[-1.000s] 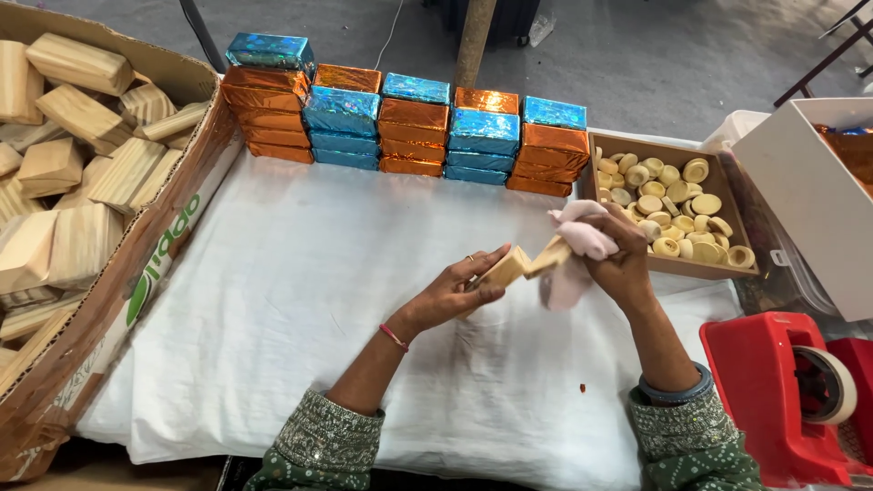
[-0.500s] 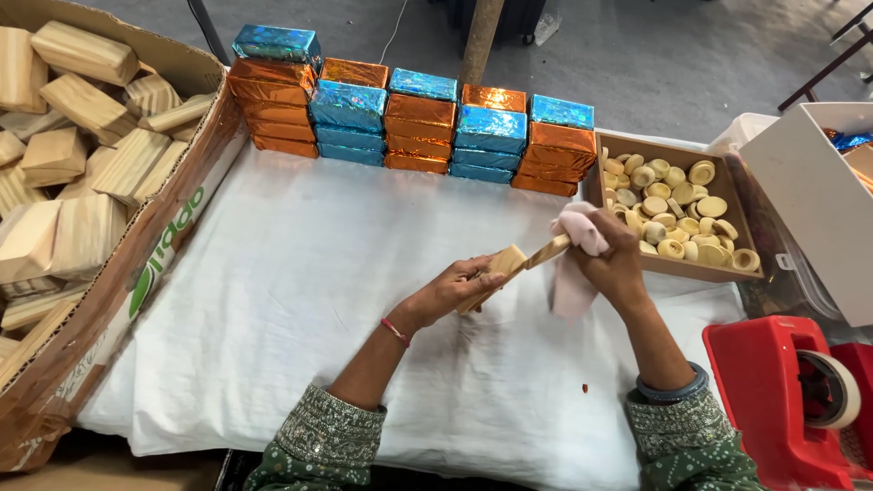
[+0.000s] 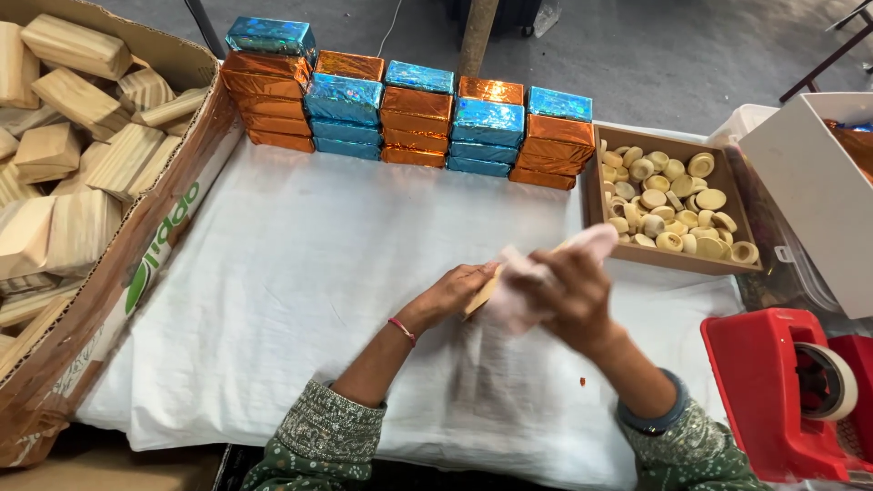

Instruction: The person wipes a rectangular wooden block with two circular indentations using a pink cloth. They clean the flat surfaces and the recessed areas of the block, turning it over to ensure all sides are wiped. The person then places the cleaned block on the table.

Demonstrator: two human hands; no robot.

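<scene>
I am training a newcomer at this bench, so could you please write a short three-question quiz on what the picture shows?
1. True or false: the left hand holds a wooden block.
2. What does the right hand press against that block? A) a pink cloth B) a paintbrush C) a roll of tape
3. Which two colours of foil cover the wrapped blocks stacked at the far edge of the white cloth?

Key: 1. True. 2. A, the pink cloth, blurred by motion. 3. Blue and orange.
</scene>
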